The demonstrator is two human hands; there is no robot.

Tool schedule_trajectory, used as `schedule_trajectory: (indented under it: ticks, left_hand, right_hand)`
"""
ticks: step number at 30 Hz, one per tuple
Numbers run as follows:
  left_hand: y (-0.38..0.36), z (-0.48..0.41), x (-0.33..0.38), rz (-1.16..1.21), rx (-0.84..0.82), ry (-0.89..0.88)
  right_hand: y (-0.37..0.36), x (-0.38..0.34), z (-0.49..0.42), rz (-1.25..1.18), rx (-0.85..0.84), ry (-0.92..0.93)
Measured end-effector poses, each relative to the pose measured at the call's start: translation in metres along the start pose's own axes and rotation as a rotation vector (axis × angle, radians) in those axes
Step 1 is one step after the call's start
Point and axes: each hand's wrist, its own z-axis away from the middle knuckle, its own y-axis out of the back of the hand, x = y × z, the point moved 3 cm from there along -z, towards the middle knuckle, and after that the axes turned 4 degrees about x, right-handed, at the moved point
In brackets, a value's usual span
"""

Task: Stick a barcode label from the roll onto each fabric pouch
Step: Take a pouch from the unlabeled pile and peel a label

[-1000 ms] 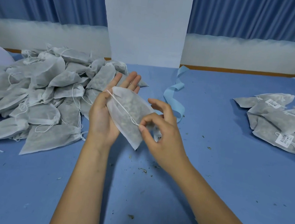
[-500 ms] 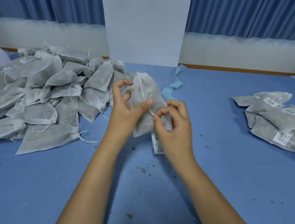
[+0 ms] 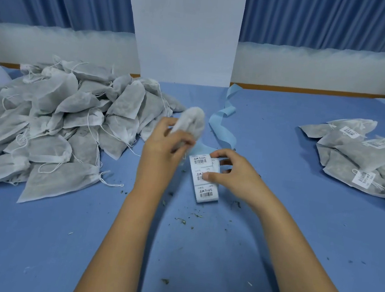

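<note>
Half a second ago both hands were on one pouch, the right one pinching its drawstring. Now the right hand [image 3: 234, 172] has let go and dropped onto the label strip [image 3: 204, 179]. Its fingers curl over the strip's far end and its thumb presses on the middle label. Whether a label edge has lifted yet, I cannot tell.

The left hand [image 3: 165, 145] now holds the pouch [image 3: 190, 124] alone, its fingers closed around the lower part. It is raised just beyond and to the left of the strip, blurred by movement.

This suggests the pouch is ready and the step in hand is peeling off a fresh label for it.

The empty blue backing ribbon [image 3: 222, 130] trails away beyond the strip. The heap of unlabelled pouches [image 3: 58, 118] lies well to the strip's left. The finished pouches [image 3: 364, 163] with labels showing lie well to its right. The left heap looks much the larger, so most of the job appears to remain. Dry crumbs [image 3: 183, 220] are scattered on the table [image 3: 272, 239] just in front of the strip.
</note>
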Motion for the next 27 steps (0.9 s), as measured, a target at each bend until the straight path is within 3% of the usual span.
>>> schedule_trajectory:
  ticks: [4,8,19,27]
  left_hand:
    - [-0.018,0.008,-0.002,0.001,-0.316,0.012]
    - [-0.019,0.007,-0.009,0.104,-0.426,0.132]
    - [-0.018,0.007,-0.008,0.183,-0.396,0.216]
    - [-0.019,0.011,-0.008,0.251,-0.294,0.35]
  right_hand:
    - [0.001,0.002,-0.003,-0.083,0.041,0.003]
    - [0.002,0.002,-0.002,-0.174,0.063,0.0]
    - [-0.003,0.006,-0.004,-0.422,0.09,-0.029]
    - [-0.004,0.005,-0.005,-0.375,0.097,-0.024]
